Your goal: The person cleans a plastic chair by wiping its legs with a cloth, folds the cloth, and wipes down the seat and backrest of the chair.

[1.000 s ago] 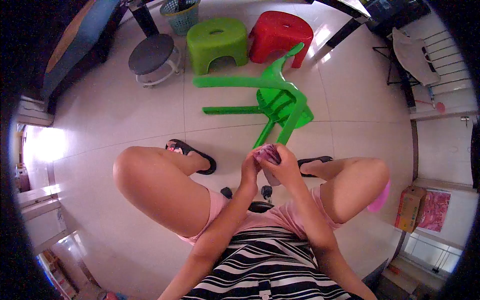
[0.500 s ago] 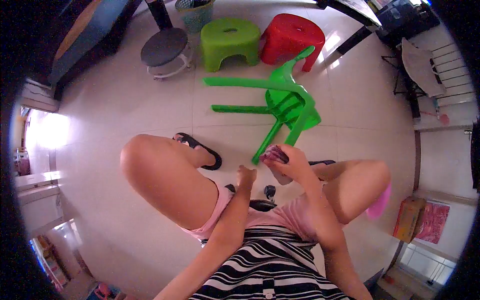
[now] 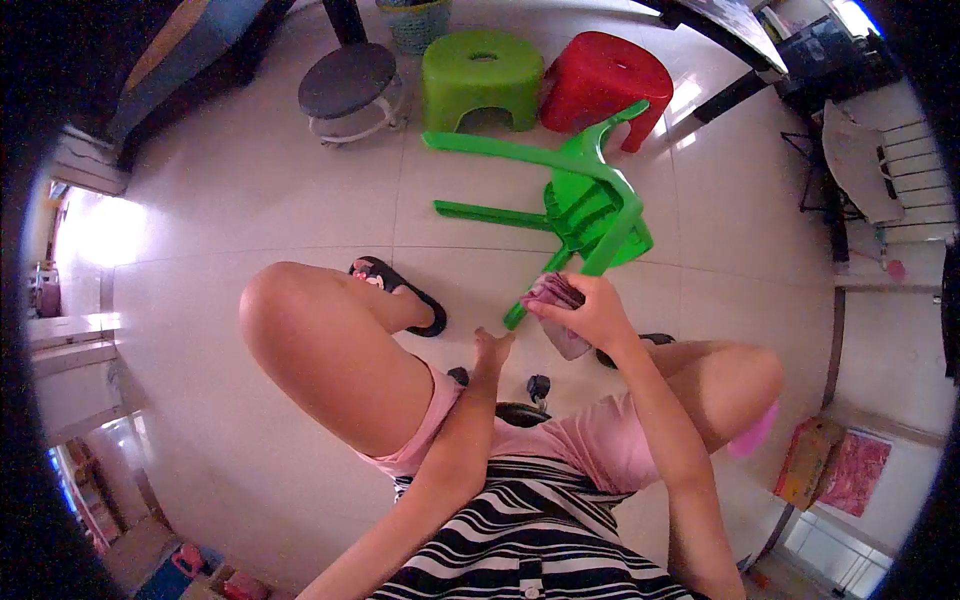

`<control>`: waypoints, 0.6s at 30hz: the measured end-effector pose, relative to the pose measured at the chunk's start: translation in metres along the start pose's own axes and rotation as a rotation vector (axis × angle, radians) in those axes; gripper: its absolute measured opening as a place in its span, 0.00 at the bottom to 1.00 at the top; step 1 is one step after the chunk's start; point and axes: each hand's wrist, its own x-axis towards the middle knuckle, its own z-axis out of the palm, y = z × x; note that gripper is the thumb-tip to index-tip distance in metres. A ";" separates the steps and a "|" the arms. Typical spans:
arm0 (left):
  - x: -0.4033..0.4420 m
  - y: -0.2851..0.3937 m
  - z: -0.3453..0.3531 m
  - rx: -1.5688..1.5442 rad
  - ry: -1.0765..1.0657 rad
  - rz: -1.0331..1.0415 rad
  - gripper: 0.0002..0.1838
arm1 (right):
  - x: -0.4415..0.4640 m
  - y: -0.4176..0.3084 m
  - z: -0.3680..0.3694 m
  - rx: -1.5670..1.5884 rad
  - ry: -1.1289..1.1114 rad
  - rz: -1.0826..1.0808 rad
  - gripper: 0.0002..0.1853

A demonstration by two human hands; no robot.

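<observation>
My right hand (image 3: 597,315) is closed around a flat bundle with a pink, purple and grey pattern (image 3: 556,300); its kind is hard to make out. The bundle's pale lower end hangs below my fingers. To its left, my left hand (image 3: 492,347) is held between my knees, thumb and fingers apart, with nothing visible in it. Beyond both hands a small green plastic chair (image 3: 590,205) lies tipped over on the floor. One of its legs points toward my hands and is partly behind the bundle.
A light green stool (image 3: 482,80), a red stool (image 3: 610,85) and a grey round stool (image 3: 348,82) stand beyond the chair. A blue-green basket (image 3: 418,25) is behind them. A cardboard box (image 3: 810,462) sits at the right. Pale tiled floor (image 3: 230,210) lies around my legs.
The view has shifted slightly. My left hand has gone from closed-looking to fingers apart. In my right hand the bundle is turned, and more of its pale lower part shows.
</observation>
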 end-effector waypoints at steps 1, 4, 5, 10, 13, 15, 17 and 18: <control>0.002 -0.002 0.000 -0.012 0.013 -0.006 0.53 | 0.000 -0.005 -0.002 -0.003 0.001 -0.003 0.19; -0.005 0.014 -0.012 -0.047 0.049 -0.025 0.52 | -0.003 -0.030 -0.018 0.108 -0.036 0.159 0.20; -0.011 0.027 -0.020 -0.059 0.062 -0.028 0.52 | -0.005 -0.033 -0.022 0.126 -0.003 0.147 0.20; -0.083 0.119 -0.058 -0.337 -0.348 -0.265 0.35 | -0.019 -0.044 -0.053 0.243 0.089 0.208 0.24; -0.094 0.137 -0.060 -0.395 -0.616 -0.380 0.29 | -0.026 -0.049 -0.066 0.220 0.098 0.229 0.24; -0.085 0.133 -0.052 -0.259 -0.714 -0.376 0.28 | -0.027 -0.032 -0.071 0.231 0.118 0.181 0.23; -0.088 0.132 -0.055 -0.217 -0.705 -0.295 0.30 | -0.030 -0.019 -0.078 0.228 0.161 0.106 0.22; -0.089 0.134 -0.058 -0.197 -0.697 -0.254 0.30 | -0.032 -0.017 -0.083 0.220 0.194 0.055 0.22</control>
